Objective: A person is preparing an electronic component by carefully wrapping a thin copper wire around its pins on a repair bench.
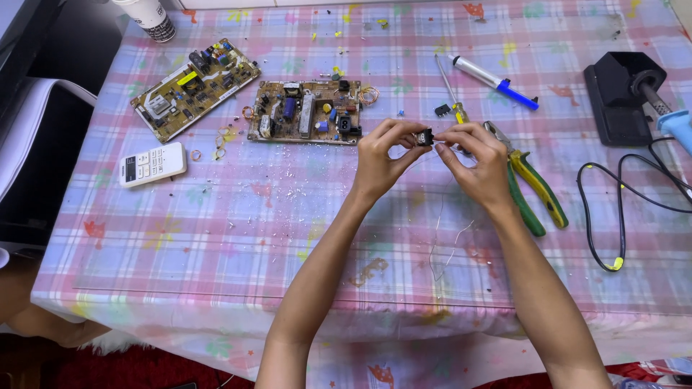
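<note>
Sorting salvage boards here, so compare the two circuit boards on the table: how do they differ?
The left circuit board lies tilted at an angle near the white remote; the middle circuit board lies square to the table edge, close to the left hand. The left one looks longer and yellower. Both lie component-side up on the checked tablecloth.

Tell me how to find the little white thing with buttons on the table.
Start at the checked tablecloth and go to its left side. Below the tilted circuit board lies the white remote. It is the only white, flat thing with rows of buttons and a small screen.
</note>
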